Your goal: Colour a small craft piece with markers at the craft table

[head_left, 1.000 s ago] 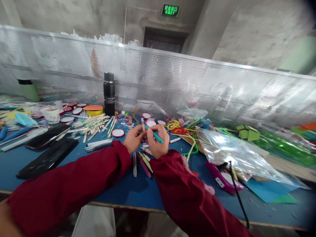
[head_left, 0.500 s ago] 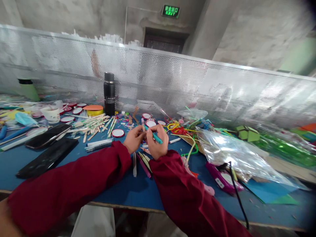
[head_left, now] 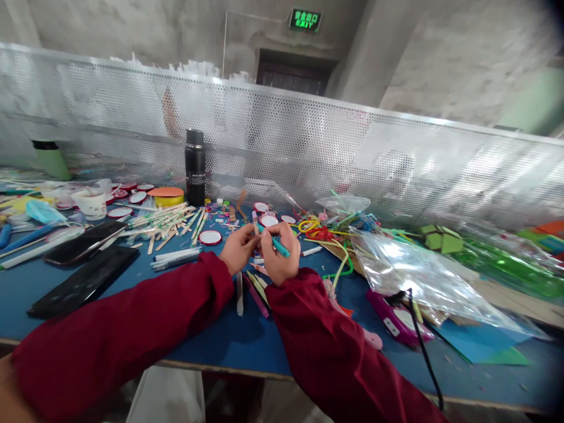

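My right hand [head_left: 282, 255] is closed around a teal marker pen [head_left: 277, 241], its tip pointing up and left toward my left hand. My left hand [head_left: 238, 248] pinches a small wooden stick [head_left: 254, 222] upright between thumb and fingers, close against the marker tip. Both hands hover over the blue table [head_left: 229, 335], both arms in dark red sleeves. Under my wrists lie several coloured pens and sticks [head_left: 253, 288].
A black flask [head_left: 194, 167] stands at the back by a perforated metal screen [head_left: 308, 153]. Loose wooden sticks [head_left: 170, 226], red-rimmed round lids [head_left: 210, 237] and a cup [head_left: 91, 204] lie left. Two black flat items [head_left: 83, 281] lie near-left. Clear plastic bags [head_left: 418, 273] and a black cable [head_left: 423, 346] sit right.
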Available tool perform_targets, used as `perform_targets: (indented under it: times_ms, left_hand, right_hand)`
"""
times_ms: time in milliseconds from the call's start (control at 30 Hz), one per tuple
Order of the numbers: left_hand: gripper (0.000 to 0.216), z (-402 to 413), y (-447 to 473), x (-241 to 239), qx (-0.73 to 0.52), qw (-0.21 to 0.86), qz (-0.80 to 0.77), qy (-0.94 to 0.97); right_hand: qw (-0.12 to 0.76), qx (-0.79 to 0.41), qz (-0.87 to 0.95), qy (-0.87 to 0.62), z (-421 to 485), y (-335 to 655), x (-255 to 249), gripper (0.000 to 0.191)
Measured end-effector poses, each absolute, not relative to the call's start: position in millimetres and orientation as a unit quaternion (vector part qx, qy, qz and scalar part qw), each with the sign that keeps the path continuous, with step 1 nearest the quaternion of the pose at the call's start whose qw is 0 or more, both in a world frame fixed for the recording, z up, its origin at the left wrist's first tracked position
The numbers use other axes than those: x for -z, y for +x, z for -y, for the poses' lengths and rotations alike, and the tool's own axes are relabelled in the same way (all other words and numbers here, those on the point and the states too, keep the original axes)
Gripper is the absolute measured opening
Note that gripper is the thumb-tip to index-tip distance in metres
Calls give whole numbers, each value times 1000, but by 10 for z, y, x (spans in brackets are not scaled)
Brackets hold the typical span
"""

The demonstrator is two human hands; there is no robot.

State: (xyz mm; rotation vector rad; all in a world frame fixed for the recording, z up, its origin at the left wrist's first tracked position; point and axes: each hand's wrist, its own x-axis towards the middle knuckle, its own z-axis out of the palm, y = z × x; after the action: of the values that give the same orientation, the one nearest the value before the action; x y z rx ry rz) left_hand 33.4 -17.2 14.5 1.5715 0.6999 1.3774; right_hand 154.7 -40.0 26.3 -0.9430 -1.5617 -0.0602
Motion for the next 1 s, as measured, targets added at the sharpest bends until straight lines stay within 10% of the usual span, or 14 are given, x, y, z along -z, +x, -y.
perform_targets:
  times_ms: [1000]
  left_hand:
    - [26,162,320,-132,-560,429,-291,646]
  right_hand:
    - [610,21,673,-418,410,1553,-282,11]
